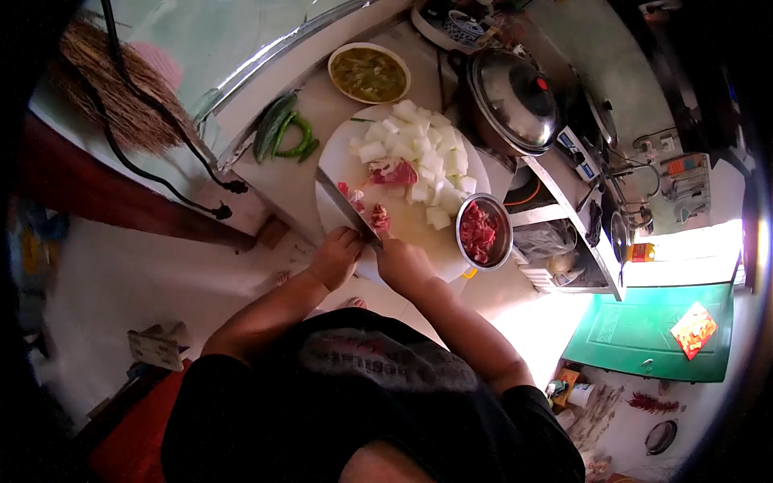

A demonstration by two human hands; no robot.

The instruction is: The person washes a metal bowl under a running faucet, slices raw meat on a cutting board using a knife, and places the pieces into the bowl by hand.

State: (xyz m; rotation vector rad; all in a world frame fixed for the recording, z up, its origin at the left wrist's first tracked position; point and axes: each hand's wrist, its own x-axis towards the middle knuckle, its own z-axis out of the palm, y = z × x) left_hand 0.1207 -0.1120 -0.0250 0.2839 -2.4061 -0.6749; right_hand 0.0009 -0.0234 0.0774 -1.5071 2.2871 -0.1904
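My right hand (405, 266) is closed around the handle of a kitchen knife (345, 201), whose blade points up and left across the round white cutting board (419, 233). Beside the handle, my left hand (338, 256) rests at the board's near edge with its fingers curled; what they hold, if anything, is hidden. Small pieces of raw meat (379, 217) lie on both sides of the blade. A larger chunk of meat (392, 171) sits farther back, against a heap of white vegetable cubes (439, 153). A metal bowl of cut meat (481, 232) stands at the board's right edge.
Green peppers (299, 138) and a dark green cucumber-like vegetable (272, 127) lie left of the board. Behind it stands a bowl of greenish food (369, 74). A lidded pot (512, 101) is at the back right, near a shelf unit (564, 233).
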